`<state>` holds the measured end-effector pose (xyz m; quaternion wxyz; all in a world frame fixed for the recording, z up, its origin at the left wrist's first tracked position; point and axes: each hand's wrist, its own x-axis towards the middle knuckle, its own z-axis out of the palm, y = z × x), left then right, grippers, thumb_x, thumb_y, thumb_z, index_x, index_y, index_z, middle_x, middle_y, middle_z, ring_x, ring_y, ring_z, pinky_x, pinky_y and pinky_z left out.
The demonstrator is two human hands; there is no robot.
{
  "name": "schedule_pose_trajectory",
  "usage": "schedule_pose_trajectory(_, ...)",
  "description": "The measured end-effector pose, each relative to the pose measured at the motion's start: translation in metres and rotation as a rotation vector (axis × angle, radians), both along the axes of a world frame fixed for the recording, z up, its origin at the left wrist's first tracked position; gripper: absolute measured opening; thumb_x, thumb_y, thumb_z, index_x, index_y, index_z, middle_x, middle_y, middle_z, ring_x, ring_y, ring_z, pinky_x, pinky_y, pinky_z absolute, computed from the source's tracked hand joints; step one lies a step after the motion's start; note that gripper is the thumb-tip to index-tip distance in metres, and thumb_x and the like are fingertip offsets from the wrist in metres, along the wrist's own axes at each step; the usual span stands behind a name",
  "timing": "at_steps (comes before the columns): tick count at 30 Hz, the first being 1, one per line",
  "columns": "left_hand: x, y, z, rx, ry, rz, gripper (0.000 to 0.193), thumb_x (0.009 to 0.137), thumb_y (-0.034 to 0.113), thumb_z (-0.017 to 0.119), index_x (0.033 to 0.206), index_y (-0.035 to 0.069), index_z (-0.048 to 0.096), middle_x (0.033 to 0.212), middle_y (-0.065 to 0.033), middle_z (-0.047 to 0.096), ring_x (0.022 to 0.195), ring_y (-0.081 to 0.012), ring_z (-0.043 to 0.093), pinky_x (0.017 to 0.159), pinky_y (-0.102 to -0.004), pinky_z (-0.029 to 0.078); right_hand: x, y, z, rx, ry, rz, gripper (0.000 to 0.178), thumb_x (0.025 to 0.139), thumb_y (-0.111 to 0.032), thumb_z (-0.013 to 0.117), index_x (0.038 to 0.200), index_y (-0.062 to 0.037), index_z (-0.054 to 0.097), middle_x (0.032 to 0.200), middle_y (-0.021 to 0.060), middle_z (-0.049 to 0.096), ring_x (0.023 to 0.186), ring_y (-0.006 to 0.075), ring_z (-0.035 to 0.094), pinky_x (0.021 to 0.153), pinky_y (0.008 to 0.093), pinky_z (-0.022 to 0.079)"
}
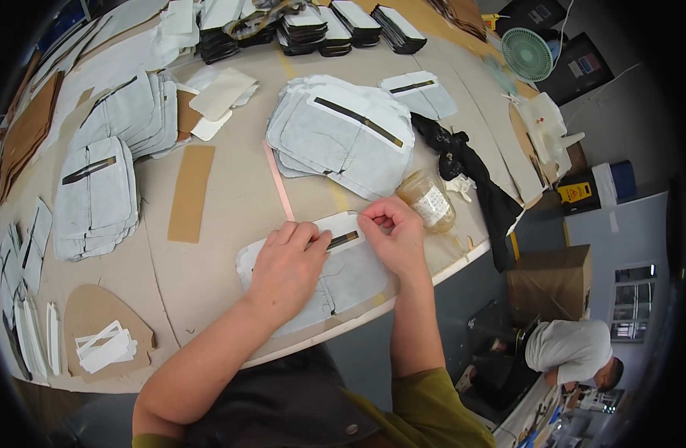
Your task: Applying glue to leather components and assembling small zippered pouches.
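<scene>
A light grey fabric-like panel with a white upper band and a dark slot lies flat at the table's near edge. My left hand rests on it, fingers bent and drawn together, thumb and forefinger at the slot's left end. At the panel's upper right corner, my right hand pinches the edge of the white band between thumb and forefinger. A glass jar with a brownish coating stands just right of that hand. Beyond my hands sits a pile of similar panels.
More panel stacks are on the left. A brown card strip and a pink strip lie mid-table. Black cloth hangs over the right edge. Dark-edged bundles line the back. Another person bends over at right.
</scene>
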<state>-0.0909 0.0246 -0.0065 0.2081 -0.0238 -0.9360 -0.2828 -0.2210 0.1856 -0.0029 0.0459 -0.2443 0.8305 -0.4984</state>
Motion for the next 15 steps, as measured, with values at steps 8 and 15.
schedule_pose_trajectory(8,0.0007,-0.0002,0.0019,0.017,-0.023,-0.005,0.032,0.078,0.007,0.073,0.110,0.003,0.070,0.101,-0.0064,0.059,0.093,-0.0248,0.056,0.080,-0.0372,0.046,-0.0011,0.0000,0.0024,0.010,0.049,0.035,0.007,0.076,0.000,0.074,0.080,-0.0012,0.068,0.081,0.0048,0.065,0.069,0.0137,0.060,0.066,0.0268,0.050)
schedule_pose_trajectory(15,0.0019,0.0006,0.0029,0.032,-0.033,-0.002,0.034,0.077,0.006,0.073,0.110,0.001,0.069,0.102,-0.0080,0.058,0.096,-0.0272,0.055,0.083,-0.0386,0.046,0.0003,-0.0007,-0.0035,-0.012,0.027,0.031,0.007,0.077,0.001,0.075,0.079,-0.0003,0.069,0.083,0.0059,0.066,0.071,0.0157,0.063,0.065,0.0278,0.052)
